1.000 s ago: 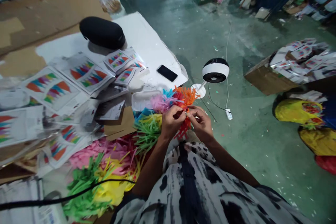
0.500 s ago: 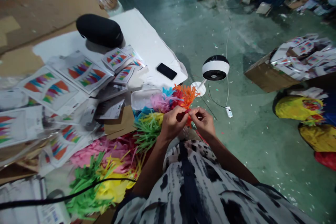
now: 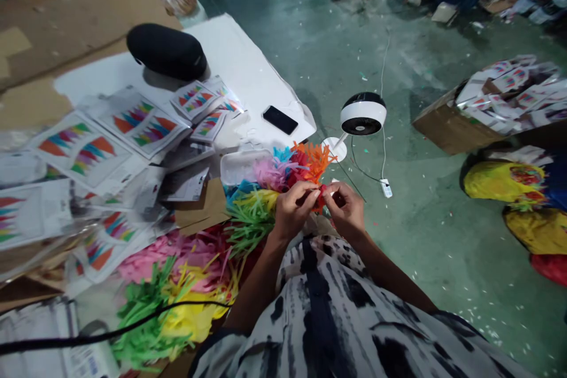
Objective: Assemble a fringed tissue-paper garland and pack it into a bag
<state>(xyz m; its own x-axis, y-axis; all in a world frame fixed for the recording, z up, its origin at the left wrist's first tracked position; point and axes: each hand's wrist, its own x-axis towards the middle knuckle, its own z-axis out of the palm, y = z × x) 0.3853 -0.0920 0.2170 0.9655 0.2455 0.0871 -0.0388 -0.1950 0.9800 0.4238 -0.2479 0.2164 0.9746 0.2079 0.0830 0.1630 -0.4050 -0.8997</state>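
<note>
So the person's got both hands up in front of their lap, right by the front edge of the tabletop. Left hand and right hand are nearly touching, fingers of each pinched almost closed on a little red paper piece; can't make out exactly how it's gripped, it's pretty tiny. Just beyond the hands there's an orange fringe, with a lilac fringe off to its left, and a green fringe near the left forearm. White tray sits right behind the lilac one. Further back, a phone lies flat, and there's a chunky black case-looking thing past a messy spread of printed packets. Down on the floor, a black-and-white fan-type thing stands ahead of the right hand.
</note>
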